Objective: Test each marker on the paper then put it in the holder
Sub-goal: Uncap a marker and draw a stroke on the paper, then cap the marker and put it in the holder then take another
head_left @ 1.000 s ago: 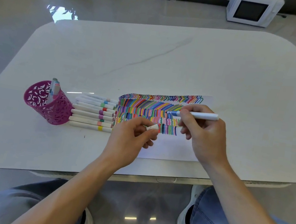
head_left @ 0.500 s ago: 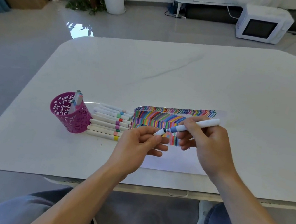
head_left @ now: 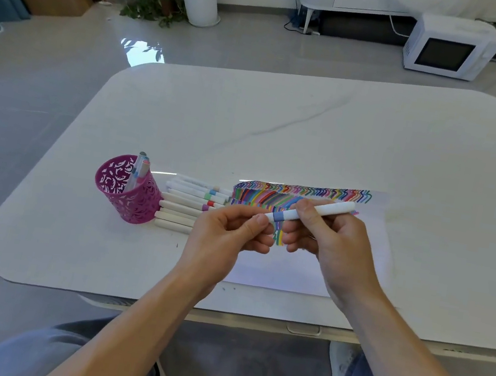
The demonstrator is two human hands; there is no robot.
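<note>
Marker (head_left: pixel 317 212), slim white barrel with a blue band, is held over the scribble-striped paper (head_left: pixel 291 272): right hand (head_left: pixel 338 247) curled round the barrel, left hand (head_left: pixel 226 236) pinching its white end. Round magenta cut-out holder (head_left: pixel 134 199) stands left on the glossy table (head_left: pixel 282 128), just beside a row of loose markers (head_left: pixel 185 207).

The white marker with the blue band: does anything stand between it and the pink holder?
Only the row of white markers lies flat beside the pink cut-out holder, under the path. The white blue-banded marker is held above them and probably passes over.
</note>
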